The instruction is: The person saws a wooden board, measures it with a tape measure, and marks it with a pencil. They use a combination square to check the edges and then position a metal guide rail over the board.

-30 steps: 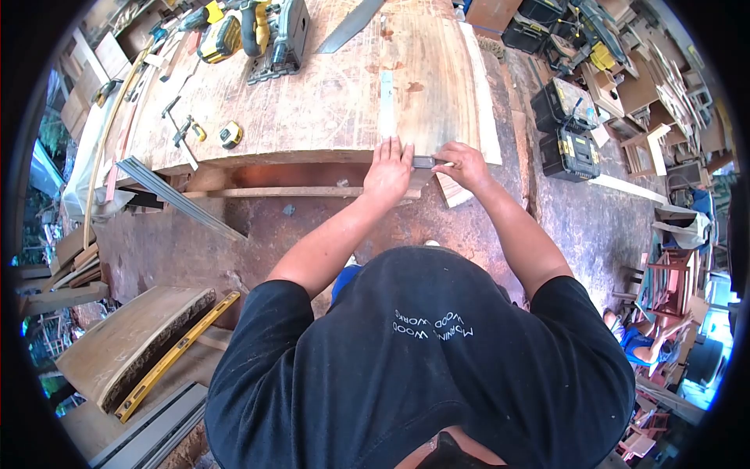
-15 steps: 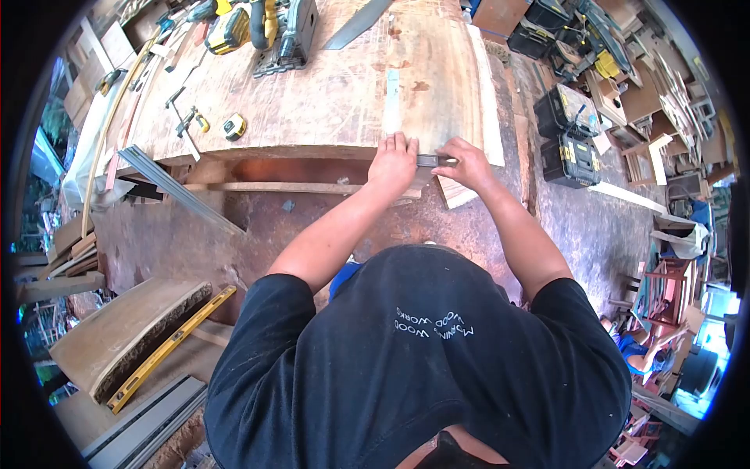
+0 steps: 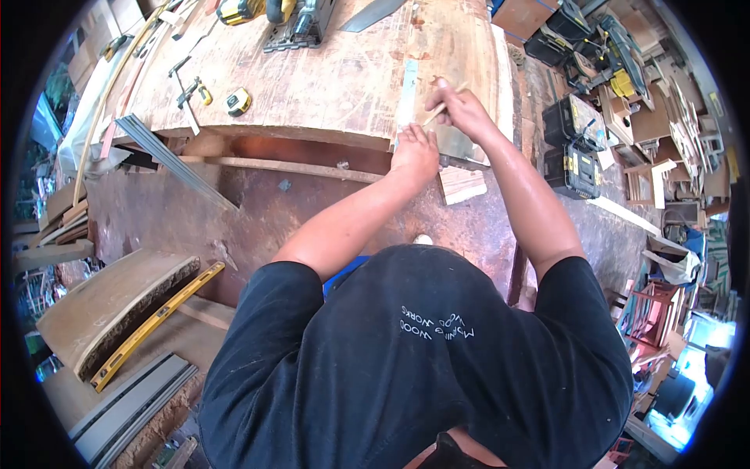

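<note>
A metal square lies with its pale blade across a thick wooden slab. At the slab's front edge my left hand is closed over the near end of the square, fingers pressed down on it; the part under the palm is hidden. Just to the right and farther in, my right hand grips a pencil whose lower end points at the wood beside the blade.
A tape measure, a clamp, a power saw and a saw blade lie on the slab. A small wood block sits below its edge. Black toolboxes stand right; a yellow level leans left.
My right hand has left the slab's front edge and moved inward, now with the pencil angled at the wood. My left hand has shifted slightly right over the square. The whole view has shifted a little.
</note>
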Tool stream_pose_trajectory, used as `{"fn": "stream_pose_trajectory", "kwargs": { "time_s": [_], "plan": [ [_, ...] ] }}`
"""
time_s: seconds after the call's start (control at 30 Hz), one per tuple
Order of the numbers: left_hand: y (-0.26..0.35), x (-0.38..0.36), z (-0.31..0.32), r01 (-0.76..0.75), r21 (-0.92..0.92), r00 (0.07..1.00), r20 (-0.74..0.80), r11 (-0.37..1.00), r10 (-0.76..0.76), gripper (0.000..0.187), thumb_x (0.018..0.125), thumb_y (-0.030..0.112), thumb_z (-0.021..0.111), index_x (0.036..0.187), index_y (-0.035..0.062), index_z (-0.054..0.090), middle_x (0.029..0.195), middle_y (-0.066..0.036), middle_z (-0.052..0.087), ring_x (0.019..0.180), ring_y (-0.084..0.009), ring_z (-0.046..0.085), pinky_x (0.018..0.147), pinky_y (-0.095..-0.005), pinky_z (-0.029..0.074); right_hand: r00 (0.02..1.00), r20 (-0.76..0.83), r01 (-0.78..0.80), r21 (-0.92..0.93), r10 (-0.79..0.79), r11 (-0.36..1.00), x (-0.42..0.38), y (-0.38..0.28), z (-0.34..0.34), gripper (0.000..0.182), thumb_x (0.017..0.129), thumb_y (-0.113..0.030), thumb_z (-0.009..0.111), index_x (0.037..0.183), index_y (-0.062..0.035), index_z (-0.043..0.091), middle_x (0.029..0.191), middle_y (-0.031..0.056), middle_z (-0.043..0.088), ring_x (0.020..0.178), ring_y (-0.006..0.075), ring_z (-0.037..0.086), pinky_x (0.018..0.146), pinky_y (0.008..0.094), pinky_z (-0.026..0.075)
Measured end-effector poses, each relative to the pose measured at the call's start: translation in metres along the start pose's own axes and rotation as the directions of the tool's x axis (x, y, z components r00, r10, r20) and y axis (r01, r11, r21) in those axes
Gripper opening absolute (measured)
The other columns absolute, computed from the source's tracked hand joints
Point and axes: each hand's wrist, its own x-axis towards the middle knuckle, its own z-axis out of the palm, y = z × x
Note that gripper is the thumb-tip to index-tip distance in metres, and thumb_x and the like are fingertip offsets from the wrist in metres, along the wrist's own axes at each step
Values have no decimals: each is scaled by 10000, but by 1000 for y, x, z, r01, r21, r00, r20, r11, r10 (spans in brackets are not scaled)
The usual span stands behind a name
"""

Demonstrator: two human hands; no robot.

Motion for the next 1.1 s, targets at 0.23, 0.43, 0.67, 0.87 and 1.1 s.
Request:
{"fn": "stream_pose_trajectory", "kwargs": {
  "time_s": [0.23, 0.43, 0.67, 0.87, 1.1],
  "plan": [
    [9, 7, 11, 85, 8, 989, -119, 996, -83, 557, 904, 243, 509, 1345, -83, 410, 1310, -374, 439, 1226, -492, 474, 1000, -509, 420, 816, 564, 375, -351, -126, 858, 52, 3, 28, 188, 813, -202, 717, 872, -26, 689, 745, 46, 681, 630, 136, 599, 623, 299, 489],
    [11, 9, 9, 75, -40, 994, -71, 996, -77, 543, 908, 227, 460, 1345, -92, 407, 1282, -365, 458, 1200, -495, 484, 999, -532, 412, 737, 673, 345, -461, 69, 818, 73, 4, 47, 226, 794, -221, 738, 870, -11, 700, 683, 85, 670, 624, 156, 603, 612, 315, 487],
    [9, 4, 2, 41, 23, 998, -50, 999, -40, 551, 918, 223, 437, 1370, -89, 387, 1331, -367, 425, 1215, -507, 459, 1013, -577, 379, 716, 692, 376, -493, 92, 785, 81, 12, 51, 260, 791, -243, 744, 850, 8, 705, 673, 115, 667, 602, 179, 603, 596, 341, 489],
    [9, 3, -1, 28, 40, 999, -17, 999, -27, 544, 929, 214, 417, 1385, -80, 377, 1356, -375, 399, 1225, -522, 440, 1020, -588, 364, 693, 707, 362, -511, 142, 780, 86, 14, 52, 197, 814, -197, 722, 863, -8, 694, 704, 73, 675, 639, 116, 595, 606, 294, 480],
    [6, 5, 1, -20, 87, 999, -30, 996, 23, 540, 926, 187, 415, 1384, -96, 369, 1339, -409, 406, 1219, -530, 462, 983, -537, 430, 663, 747, 430, -440, 56, 788, 97, -4, 42, 182, 818, -194, 720, 862, -17, 705, 710, 66, 680, 634, 115, 592, 601, 291, 479]
  ]
}}
